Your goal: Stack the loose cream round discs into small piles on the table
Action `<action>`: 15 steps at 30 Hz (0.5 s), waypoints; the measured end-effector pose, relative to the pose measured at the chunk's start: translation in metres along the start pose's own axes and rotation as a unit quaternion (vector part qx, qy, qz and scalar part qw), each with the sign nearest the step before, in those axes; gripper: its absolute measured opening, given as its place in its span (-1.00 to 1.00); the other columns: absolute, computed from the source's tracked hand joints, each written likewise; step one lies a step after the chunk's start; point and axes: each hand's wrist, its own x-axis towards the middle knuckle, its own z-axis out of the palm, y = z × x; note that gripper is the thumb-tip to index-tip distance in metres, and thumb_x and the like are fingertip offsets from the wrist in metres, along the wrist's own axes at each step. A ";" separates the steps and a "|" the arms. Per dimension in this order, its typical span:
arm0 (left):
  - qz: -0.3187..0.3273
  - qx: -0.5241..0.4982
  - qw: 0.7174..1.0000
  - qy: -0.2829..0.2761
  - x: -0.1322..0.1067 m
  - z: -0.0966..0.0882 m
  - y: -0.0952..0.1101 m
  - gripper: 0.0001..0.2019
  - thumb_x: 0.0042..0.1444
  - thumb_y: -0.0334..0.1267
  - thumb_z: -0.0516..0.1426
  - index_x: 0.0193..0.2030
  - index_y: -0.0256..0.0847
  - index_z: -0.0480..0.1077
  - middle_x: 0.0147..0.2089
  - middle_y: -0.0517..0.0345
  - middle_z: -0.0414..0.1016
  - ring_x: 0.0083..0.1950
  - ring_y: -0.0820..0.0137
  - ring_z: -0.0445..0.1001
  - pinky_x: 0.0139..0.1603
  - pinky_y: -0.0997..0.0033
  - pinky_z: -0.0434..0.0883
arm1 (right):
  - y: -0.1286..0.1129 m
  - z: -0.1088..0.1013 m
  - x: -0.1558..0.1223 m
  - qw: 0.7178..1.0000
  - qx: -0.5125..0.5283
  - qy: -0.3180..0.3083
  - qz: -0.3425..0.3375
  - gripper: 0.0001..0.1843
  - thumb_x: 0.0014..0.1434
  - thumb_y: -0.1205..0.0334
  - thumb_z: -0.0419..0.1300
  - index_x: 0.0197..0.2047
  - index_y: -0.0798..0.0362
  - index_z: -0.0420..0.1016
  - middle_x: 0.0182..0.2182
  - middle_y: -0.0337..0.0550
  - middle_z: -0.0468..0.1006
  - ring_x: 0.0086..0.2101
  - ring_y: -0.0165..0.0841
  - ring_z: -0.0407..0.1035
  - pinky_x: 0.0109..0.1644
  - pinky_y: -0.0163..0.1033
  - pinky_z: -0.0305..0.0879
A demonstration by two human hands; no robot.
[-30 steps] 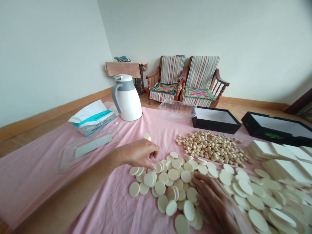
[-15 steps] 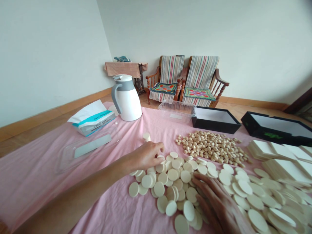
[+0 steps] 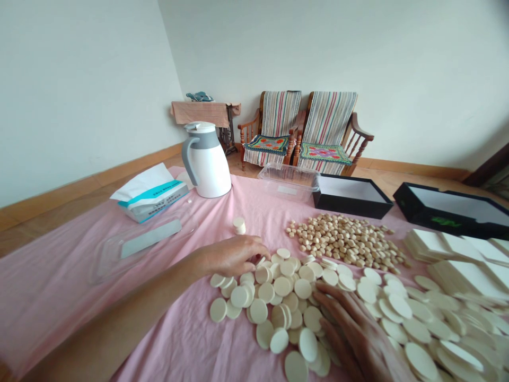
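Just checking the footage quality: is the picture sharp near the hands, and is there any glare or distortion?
In the head view, the light is soft and even with no hard glare, only faint shadow under the left hand. Also in the head view, the right hand and the cream discs in the lower right corner look slightly blurred, and wide-angle distortion stretches the edges of the pink cloth.

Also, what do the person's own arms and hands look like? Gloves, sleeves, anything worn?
Bare: the left hand and right hand wear no gloves, and the left forearm shows no sleeve. No watch, ring or bracelet shows. The right forearm is mostly out of view.
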 end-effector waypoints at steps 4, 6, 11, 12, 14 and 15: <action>0.007 0.025 0.998 0.054 0.002 0.000 -0.003 -0.72 -0.06 -0.49 0.12 -0.17 -0.23 0.45 -0.25 0.14 0.45 -0.24 0.39 0.43 -0.22 0.49 0.32 | 0.001 0.001 -0.001 1.000 -0.002 -0.004 0.003 -0.67 0.24 0.20 0.06 0.04 0.07 0.43 -0.01 0.00 0.49 -0.05 -0.27 0.42 -0.05 -0.24 0.45; -0.008 0.037 0.993 0.108 0.001 -0.004 -0.008 -0.69 -0.08 -0.50 0.10 -0.16 -0.24 0.44 -0.26 0.14 0.46 -0.28 0.41 0.42 -0.24 0.50 0.31 | 0.002 0.001 -0.001 1.000 -0.002 -0.001 0.003 -0.67 0.23 0.20 0.06 0.04 0.07 0.43 -0.02 -0.01 0.50 -0.05 -0.27 0.43 -0.06 -0.24 0.46; -0.087 0.054 0.965 0.240 -0.008 -0.022 -0.035 -0.63 -0.01 -0.44 0.06 -0.03 -0.21 0.42 -0.22 0.13 0.44 -0.29 0.44 0.42 -0.27 0.51 0.31 | 0.000 0.001 0.001 1.000 0.002 0.008 0.002 -0.68 0.23 0.21 0.05 0.02 0.06 0.44 -0.04 -0.02 0.51 -0.08 -0.28 0.45 -0.07 -0.24 0.46; -0.096 0.062 0.962 0.248 -0.010 -0.025 -0.042 -0.63 -0.01 -0.42 0.07 -0.02 -0.20 0.42 -0.23 0.14 0.44 -0.28 0.43 0.42 -0.28 0.51 0.31 | -0.001 0.001 0.001 1.000 0.004 0.008 0.003 -0.67 0.23 0.21 0.05 0.02 0.06 0.44 -0.04 -0.02 0.52 -0.08 -0.28 0.45 -0.07 -0.24 0.46; -0.115 0.078 0.955 0.262 -0.014 -0.028 -0.055 -0.63 -0.03 -0.41 0.09 -0.02 -0.20 0.42 -0.22 0.14 0.47 -0.26 0.41 0.44 -0.24 0.48 0.32 | -0.001 0.000 0.001 1.000 0.007 0.008 0.005 -0.67 0.23 0.22 0.04 0.02 0.05 0.44 -0.05 -0.03 0.52 -0.09 -0.28 0.46 -0.08 -0.24 0.47; -0.125 0.081 0.954 0.261 -0.015 -0.028 -0.060 -0.62 -0.05 -0.41 0.10 -0.03 -0.21 0.41 -0.23 0.14 0.49 -0.26 0.40 0.45 -0.23 0.47 0.32 | -0.001 0.001 0.001 1.000 0.009 0.010 0.005 -0.67 0.23 0.22 0.04 0.02 0.05 0.44 -0.06 -0.03 0.52 -0.10 -0.28 0.46 -0.09 -0.24 0.47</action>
